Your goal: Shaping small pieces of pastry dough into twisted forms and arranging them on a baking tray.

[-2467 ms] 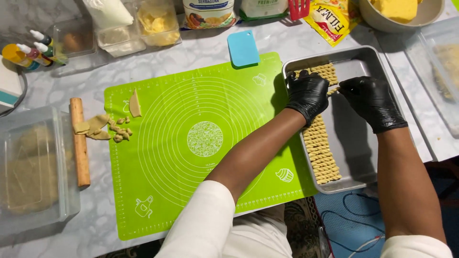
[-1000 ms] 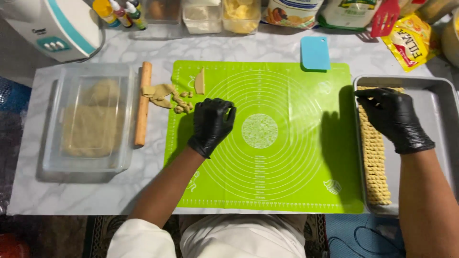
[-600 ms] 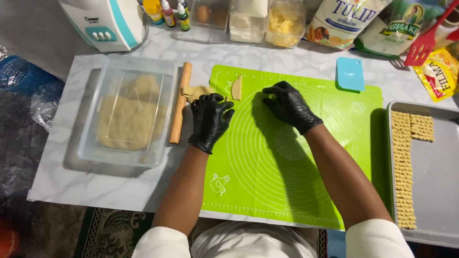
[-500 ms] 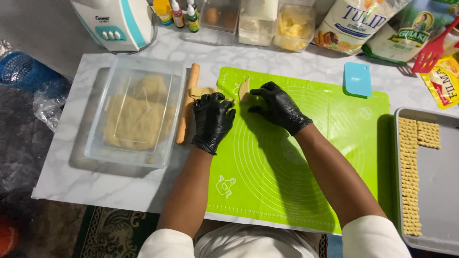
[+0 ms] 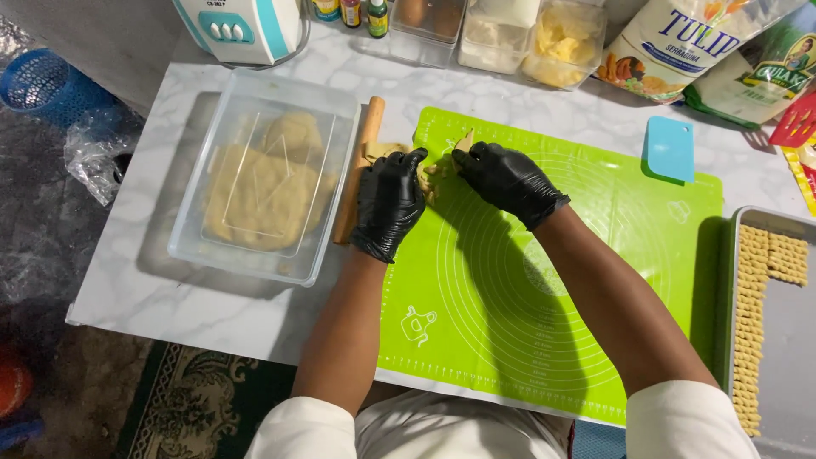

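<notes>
The dough scraps are pale tan, thin, ragged pieces heaped together at the top left corner of the green mat, just right of the rolling pin. One flat, pointed piece stands out at the top of the heap, next to the right hand's fingertips.

The left hand, in a black glove, lies palm down over the left side of the heap, its fingers curled and covering part of the dough; whether it grips any piece cannot be told. The right hand, also gloved in black, comes in from the right with its fingers bent and pinched together at the heap's top edge, touching the pointed piece.

Compared with half a second ago, both hands sit at much the same spot, with the right hand drawn a little closer to the left so the scraps are more tightly hemmed in between them. A second ago the right hand was over at the tray of cut biscuit pieces; now both hands are on the scraps.

The heap has no clear long axis. The pointed piece runs roughly up and away from the person, its tip toward the far edge of the mat. The rolling pin's long axis runs near to far, leaning slightly right, alongside the clear plastic box holding a large lump of dough.
</notes>
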